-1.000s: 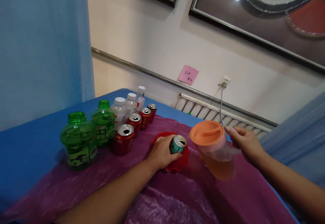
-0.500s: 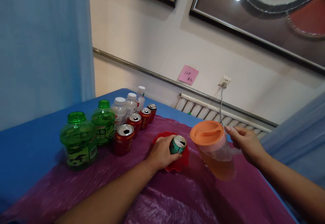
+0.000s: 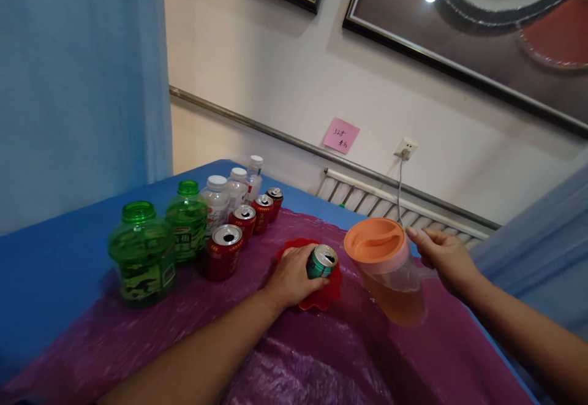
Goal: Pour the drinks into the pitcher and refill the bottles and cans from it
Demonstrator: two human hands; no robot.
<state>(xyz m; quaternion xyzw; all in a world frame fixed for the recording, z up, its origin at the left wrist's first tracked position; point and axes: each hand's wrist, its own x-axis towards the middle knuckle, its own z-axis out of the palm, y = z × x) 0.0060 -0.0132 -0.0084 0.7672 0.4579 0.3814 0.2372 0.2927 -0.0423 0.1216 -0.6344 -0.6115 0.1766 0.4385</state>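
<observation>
My left hand [image 3: 294, 275] is wrapped round a green drink can [image 3: 323, 261], its top opened. The can is over a red scalloped dish [image 3: 316, 298], partly hidden by my hand; I cannot tell whether it touches the dish. To the right, my right hand [image 3: 443, 257] grips the handle of a clear pitcher [image 3: 397, 295] with an orange lid [image 3: 374, 239]. Amber liquid fills the pitcher's lower part. It leans, its lid towards the can but apart from it.
Left of the dish stand red cans [image 3: 225, 252] in a row, several white-capped bottles [image 3: 217, 200] and two green bottles [image 3: 142, 258]. Purple plastic sheeting [image 3: 294, 362] covers much of the blue table [image 3: 59, 282]. Behind are a radiator [image 3: 358, 195] and a wall socket [image 3: 406, 148] with a cord.
</observation>
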